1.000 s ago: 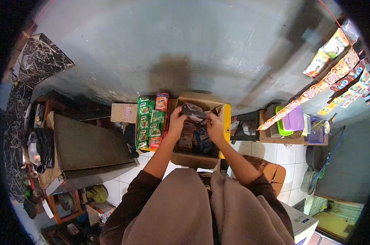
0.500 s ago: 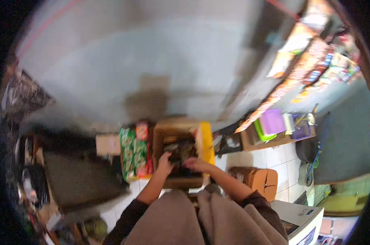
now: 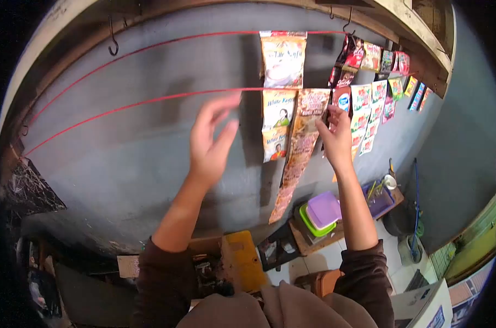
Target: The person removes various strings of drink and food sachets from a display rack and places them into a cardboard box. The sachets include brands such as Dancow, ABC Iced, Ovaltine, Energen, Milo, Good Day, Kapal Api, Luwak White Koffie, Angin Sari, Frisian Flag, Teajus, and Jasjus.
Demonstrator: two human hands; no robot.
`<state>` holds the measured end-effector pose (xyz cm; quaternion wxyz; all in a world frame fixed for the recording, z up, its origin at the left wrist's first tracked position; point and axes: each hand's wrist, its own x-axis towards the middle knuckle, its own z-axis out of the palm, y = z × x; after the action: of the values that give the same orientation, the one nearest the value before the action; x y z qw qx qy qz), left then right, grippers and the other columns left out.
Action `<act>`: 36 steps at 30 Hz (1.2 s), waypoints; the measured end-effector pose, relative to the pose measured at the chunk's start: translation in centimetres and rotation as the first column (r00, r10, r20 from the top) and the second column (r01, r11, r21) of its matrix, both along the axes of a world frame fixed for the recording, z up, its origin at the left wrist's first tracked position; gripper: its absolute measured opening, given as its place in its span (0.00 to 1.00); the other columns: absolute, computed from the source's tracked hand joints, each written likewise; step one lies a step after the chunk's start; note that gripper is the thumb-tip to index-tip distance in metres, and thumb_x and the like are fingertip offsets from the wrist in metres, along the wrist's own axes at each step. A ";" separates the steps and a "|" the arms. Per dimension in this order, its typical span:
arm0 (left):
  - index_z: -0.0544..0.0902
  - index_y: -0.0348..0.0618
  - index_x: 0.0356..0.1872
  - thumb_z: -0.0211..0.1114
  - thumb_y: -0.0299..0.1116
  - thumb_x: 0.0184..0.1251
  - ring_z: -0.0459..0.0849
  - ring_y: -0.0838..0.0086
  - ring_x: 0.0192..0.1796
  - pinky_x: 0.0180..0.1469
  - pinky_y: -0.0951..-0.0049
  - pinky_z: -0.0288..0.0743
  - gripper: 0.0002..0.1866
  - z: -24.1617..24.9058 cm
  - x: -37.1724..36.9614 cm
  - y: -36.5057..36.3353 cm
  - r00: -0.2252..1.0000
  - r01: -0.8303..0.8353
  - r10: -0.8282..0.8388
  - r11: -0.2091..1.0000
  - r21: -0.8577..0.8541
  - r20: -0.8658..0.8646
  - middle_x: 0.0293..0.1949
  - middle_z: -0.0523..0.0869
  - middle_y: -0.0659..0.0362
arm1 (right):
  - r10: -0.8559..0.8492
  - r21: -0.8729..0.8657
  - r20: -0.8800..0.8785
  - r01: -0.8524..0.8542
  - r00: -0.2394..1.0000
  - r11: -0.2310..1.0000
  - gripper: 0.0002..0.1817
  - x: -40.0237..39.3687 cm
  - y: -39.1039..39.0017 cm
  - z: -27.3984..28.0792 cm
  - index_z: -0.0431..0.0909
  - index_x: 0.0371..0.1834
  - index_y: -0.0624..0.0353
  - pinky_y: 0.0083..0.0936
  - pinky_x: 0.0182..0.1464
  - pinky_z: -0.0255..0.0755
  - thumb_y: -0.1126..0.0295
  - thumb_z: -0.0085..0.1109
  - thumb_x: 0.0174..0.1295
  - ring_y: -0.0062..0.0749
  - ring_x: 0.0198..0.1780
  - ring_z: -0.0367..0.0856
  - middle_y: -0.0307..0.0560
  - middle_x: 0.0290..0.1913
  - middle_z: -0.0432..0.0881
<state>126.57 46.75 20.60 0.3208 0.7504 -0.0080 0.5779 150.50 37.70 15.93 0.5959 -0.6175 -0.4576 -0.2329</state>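
Left hand [image 3: 211, 143], fingers apart, near thin red string [image 3: 149, 100]; right hand [image 3: 333, 124], curled, grip unclear, at long brown foil "SUSU JAHE" sachet strip [image 3: 302, 148], hanging beside white-and-yellow "White Koffie" packets [image 3: 277, 112]

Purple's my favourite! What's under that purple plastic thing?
Under the purple plastic thing is a bright green one, its edge showing. Its middle is covered, so hidden.

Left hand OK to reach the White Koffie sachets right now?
Likely yes: the left hand is raised and open beside the White Koffie sachets, nothing visible between them; depth unclear.
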 end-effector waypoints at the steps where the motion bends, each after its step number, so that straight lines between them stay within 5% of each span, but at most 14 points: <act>1: 0.68 0.39 0.47 0.54 0.28 0.54 0.70 0.70 0.52 0.54 0.68 0.61 0.17 2.0 1.7 0.2 0.985 -0.168 0.170 0.970 0.173 0.004 0.50 0.71 0.56 | 0.015 0.014 0.007 -0.015 1.000 1.000 0.19 0.1 0.2 0.3 0.65 0.44 0.66 0.22 0.44 0.66 0.73 0.58 0.48 0.30 0.41 0.72 0.50 0.43 0.72; 3: 0.68 0.38 0.47 0.54 0.28 0.54 0.71 0.70 0.51 0.49 0.68 0.66 0.18 4.3 5.1 0.3 0.907 -0.409 0.420 0.894 0.182 -0.027 0.51 0.71 0.55 | 0.350 0.080 -0.217 -0.341 0.911 0.937 0.25 -0.5 0.0 -0.2 0.61 0.47 0.68 0.25 0.44 0.65 0.71 0.60 0.47 0.33 0.42 0.70 0.54 0.44 0.69; 8: 0.72 0.40 0.37 0.59 0.41 0.49 0.80 0.64 0.30 0.39 0.67 0.69 0.18 4.7 8.4 1.3 0.713 -0.636 0.676 0.735 0.234 -0.186 0.34 0.81 0.57 | 0.081 -0.007 -0.141 -0.082 0.987 0.997 0.29 -0.8 -1.1 -1.1 0.60 0.47 0.68 0.24 0.39 0.66 0.67 0.64 0.45 0.30 0.35 0.70 0.51 0.37 0.70; 11: 0.76 0.39 0.33 0.57 0.47 0.51 0.79 0.64 0.35 0.41 0.66 0.66 0.19 4.9 8.2 0.0 0.480 -0.686 0.784 0.615 0.389 -0.393 0.37 0.79 0.55 | 0.134 -0.020 -0.295 -0.147 0.946 0.989 0.29 -0.9 -1.3 -0.9 0.62 0.45 0.69 0.23 0.34 0.66 0.64 0.65 0.44 0.29 0.30 0.70 0.48 0.31 0.71; 13: 0.77 0.39 0.31 0.56 0.50 0.51 0.77 0.64 0.37 0.42 0.66 0.65 0.21 4.5 8.3 0.3 0.483 -0.726 0.845 0.532 0.435 -0.228 0.38 0.78 0.54 | 0.077 -0.144 -0.268 -0.119 0.960 0.982 0.25 -0.1 -1.4 -0.7 0.67 0.41 0.68 0.21 0.31 0.66 0.63 0.63 0.46 0.25 0.27 0.70 0.44 0.27 0.74; 15: 0.79 0.40 0.29 0.55 0.52 0.51 0.76 0.64 0.40 0.43 0.67 0.64 0.22 4.6 8.1 0.8 0.469 -0.772 0.881 0.439 0.459 -0.054 0.40 0.76 0.53 | 0.553 -0.002 -0.538 -0.657 0.636 0.754 0.17 0.4 -1.3 -0.3 0.71 0.36 0.66 0.18 0.31 0.66 0.63 0.61 0.50 0.21 0.27 0.71 0.41 0.28 0.76; 17: 0.81 0.42 0.29 0.58 0.53 0.48 0.70 0.61 0.47 0.51 0.61 0.53 0.22 6.1 7.8 0.6 0.682 -0.662 0.704 0.710 0.241 -0.201 0.43 0.74 0.51 | 0.638 0.079 -0.546 -0.725 0.543 0.684 0.13 -0.3 -2.1 1.4 0.73 0.35 0.64 0.16 0.32 0.67 0.65 0.57 0.53 0.17 0.28 0.72 0.40 0.30 0.77; 20: 0.81 0.44 0.27 0.58 0.52 0.48 0.73 0.60 0.44 0.48 0.60 0.58 0.20 8.3 7.6 1.4 0.761 -0.628 0.631 0.775 0.076 -0.152 0.42 0.75 0.51 | 0.804 0.342 -0.483 -0.771 0.347 0.538 0.13 -1.1 -2.5 3.9 0.71 0.39 0.63 0.15 0.34 0.69 0.66 0.55 0.55 0.16 0.30 0.74 0.40 0.34 0.78; 23: 0.79 0.39 0.30 0.58 0.51 0.49 0.77 0.61 0.37 0.40 0.62 0.67 0.22 11.7 6.7 1.2 0.829 -0.537 0.527 0.843 -0.004 -0.187 0.38 0.78 0.51 | 0.817 0.312 -0.450 -0.793 0.362 0.523 0.14 -1.0 -2.6 6.4 0.70 0.40 0.63 0.15 0.33 0.69 0.66 0.55 0.55 0.16 0.30 0.74 0.40 0.33 0.78; 26: 0.76 0.32 0.34 0.56 0.44 0.57 0.75 0.78 0.35 0.37 0.80 0.68 0.20 14.2 6.5 -0.8 0.913 -0.355 0.406 0.837 -0.416 0.036 0.34 0.79 0.56 | 0.825 0.312 -0.437 -0.801 0.357 0.512 0.14 -0.6 -1.9 8.2 0.70 0.40 0.63 0.14 0.33 0.69 0.65 0.55 0.55 0.16 0.28 0.74 0.39 0.31 0.77; 28: 0.70 0.32 0.42 0.56 0.36 0.57 0.76 0.74 0.41 0.43 0.76 0.69 0.17 15.2 5.6 -0.5 0.996 0.080 -0.086 0.830 -0.552 0.014 0.34 0.79 0.54 | 0.832 0.304 -0.454 -0.822 0.319 0.481 0.14 -0.3 -1.5 9.5 0.68 0.42 0.63 0.16 0.36 0.69 0.69 0.54 0.54 0.19 0.31 0.75 0.40 0.33 0.77; 33: 0.61 0.34 0.49 0.61 0.25 0.51 0.78 0.71 0.41 0.44 0.71 0.71 0.24 14.3 6.1 1.4 0.974 -0.007 -0.061 0.955 -0.298 -0.218 0.35 0.79 0.52 | 0.902 0.234 -0.405 -0.938 0.146 0.257 0.19 0.1 -2.1 11.7 0.65 0.48 0.66 0.22 0.44 0.68 0.78 0.53 0.51 0.26 0.40 0.75 0.45 0.38 0.76; 35: 0.62 0.35 0.48 0.61 0.25 0.51 0.79 0.70 0.37 0.41 0.69 0.74 0.23 14.8 6.2 1.1 0.915 -0.393 0.374 0.911 -0.127 -0.149 0.34 0.80 0.52 | 0.873 0.022 -0.321 -0.919 0.366 0.394 0.18 0.9 -1.4 12.4 0.66 0.47 0.67 0.21 0.43 0.68 0.78 0.53 0.50 0.25 0.38 0.75 0.45 0.37 0.76; 36: 0.62 0.35 0.48 0.61 0.25 0.51 0.79 0.70 0.37 0.41 0.69 0.74 0.23 15.2 5.9 1.1 0.915 -0.394 0.376 0.910 -0.127 -0.144 0.34 0.80 0.52 | 0.840 -0.064 -0.291 -0.885 0.458 0.461 0.17 1.3 -1.3 12.7 0.67 0.46 0.67 0.20 0.41 0.69 0.78 0.53 0.50 0.23 0.37 0.74 0.45 0.37 0.76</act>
<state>132.47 47.84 35.82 0.2573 0.7426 0.2035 0.5839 151.80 36.44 28.60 0.6097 -0.3778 -0.6608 0.2209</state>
